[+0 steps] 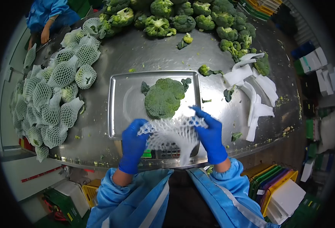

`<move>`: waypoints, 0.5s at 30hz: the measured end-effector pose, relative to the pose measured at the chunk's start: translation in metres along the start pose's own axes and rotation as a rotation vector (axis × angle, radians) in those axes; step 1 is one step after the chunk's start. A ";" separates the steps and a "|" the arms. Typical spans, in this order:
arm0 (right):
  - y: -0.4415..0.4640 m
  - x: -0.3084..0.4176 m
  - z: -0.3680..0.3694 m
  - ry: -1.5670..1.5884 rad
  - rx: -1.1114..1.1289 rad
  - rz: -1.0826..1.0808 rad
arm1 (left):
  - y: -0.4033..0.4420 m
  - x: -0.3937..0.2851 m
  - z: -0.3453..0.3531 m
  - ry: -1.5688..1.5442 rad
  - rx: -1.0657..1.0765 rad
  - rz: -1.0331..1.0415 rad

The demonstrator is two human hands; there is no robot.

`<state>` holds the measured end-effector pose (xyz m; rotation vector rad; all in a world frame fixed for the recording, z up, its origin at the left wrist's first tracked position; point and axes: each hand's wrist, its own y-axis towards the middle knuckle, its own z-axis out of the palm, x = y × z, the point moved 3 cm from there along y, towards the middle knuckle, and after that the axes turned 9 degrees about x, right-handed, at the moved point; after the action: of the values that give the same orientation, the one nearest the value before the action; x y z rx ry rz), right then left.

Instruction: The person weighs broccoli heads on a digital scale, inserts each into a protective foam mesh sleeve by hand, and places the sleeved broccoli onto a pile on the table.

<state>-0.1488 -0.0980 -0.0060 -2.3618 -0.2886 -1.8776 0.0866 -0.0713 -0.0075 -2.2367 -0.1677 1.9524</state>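
Observation:
Between my two blue-gloved hands a white foam net sleeve (171,133) is stretched wide, its lower end hanging down and a little blurred. My left hand (134,140) grips the sleeve's left edge. On the other side my right hand (210,135) pinches its right edge, thumb and fingers closed on the mesh. Just beyond the sleeve, a broccoli head (163,97) rests on a shiny metal tray (116,104), apart from both hands. The tray sits on a scale (166,153), whose keypad and green display show partly behind the sleeve.
Netted broccoli heads (63,91) are piled at the left. Bare broccoli heads (184,22) line the table's far side. Flattened foam sleeves (251,91) lie at the right. Another person's hand (45,35) is at the upper left. Stacked crates (270,182) stand below right.

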 end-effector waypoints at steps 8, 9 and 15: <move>0.079 -0.009 0.022 -0.089 -0.186 -0.118 | 0.077 0.040 -0.016 -0.557 -0.036 0.038; 0.068 0.011 0.021 -0.064 -0.141 -0.024 | 0.074 0.059 -0.023 -0.668 -0.046 -0.045; -0.013 0.086 0.024 0.206 0.397 -0.074 | 0.022 0.036 -0.014 -0.844 0.193 0.252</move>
<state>-0.1097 -0.0733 0.0716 -1.9089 -0.6646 -1.8663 0.1053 -0.0861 -0.0452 -1.2442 0.2062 2.7838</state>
